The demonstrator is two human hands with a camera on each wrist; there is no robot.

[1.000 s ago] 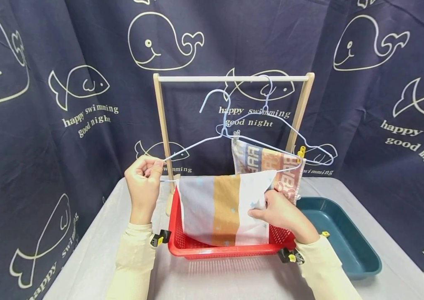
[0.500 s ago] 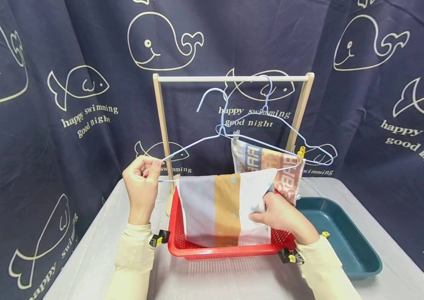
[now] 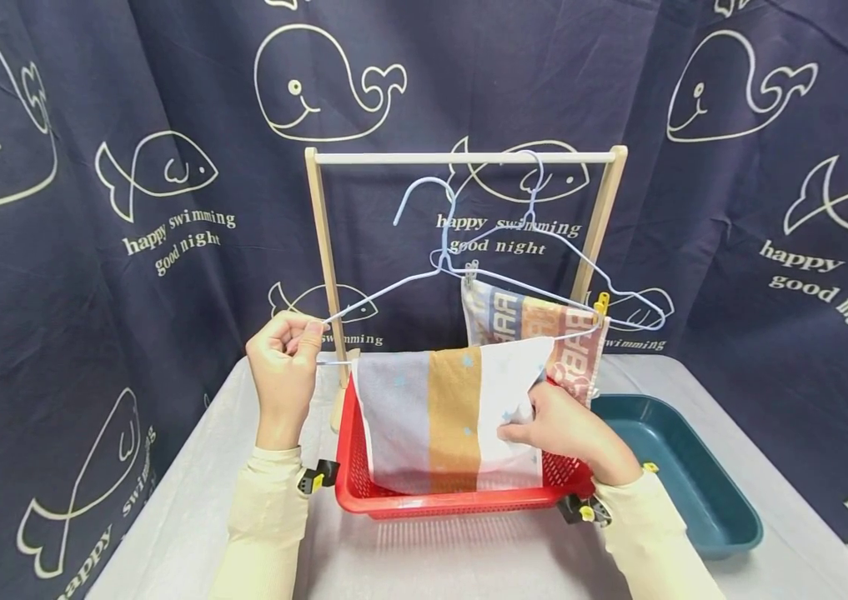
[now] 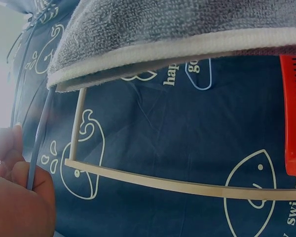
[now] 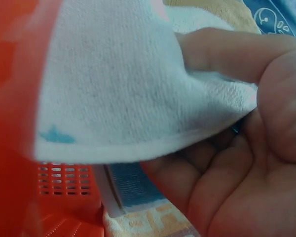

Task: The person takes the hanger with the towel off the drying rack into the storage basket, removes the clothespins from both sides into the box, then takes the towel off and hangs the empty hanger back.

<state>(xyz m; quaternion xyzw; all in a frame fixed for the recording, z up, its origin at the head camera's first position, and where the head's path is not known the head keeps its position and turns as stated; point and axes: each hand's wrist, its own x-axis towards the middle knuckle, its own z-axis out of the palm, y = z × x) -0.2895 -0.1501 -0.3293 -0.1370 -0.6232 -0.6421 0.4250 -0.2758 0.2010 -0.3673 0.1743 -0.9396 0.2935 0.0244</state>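
Observation:
A light-blue wire hanger (image 3: 427, 179) is held up in front of the rack, its left end gripped by my left hand (image 3: 284, 375). Over its lower bar is draped a towel (image 3: 454, 417) with grey, ochre and white stripes and small blue stars. My right hand (image 3: 569, 429) pinches the towel's right edge. Seen from the right wrist, thumb and curled fingers hold the white cloth (image 5: 113, 84) between them. In the left wrist view the hanger wire (image 4: 41, 128) passes through the left fingers, just below the towel's grey edge.
Beneath the towel stands a red perforated basket (image 3: 461, 503). Behind it a wooden rack (image 3: 424, 157) bears another hanger (image 3: 532, 200) with a patterned towel (image 3: 521, 321), clipped by a yellow clip (image 3: 602, 304). A teal tray (image 3: 701, 467) lies at the right, with a small yellow piece (image 3: 649, 468).
The hanger and my left hand have shifted very slightly left, and the towel's lower part has swung a little to the right. Both hands keep their holds.

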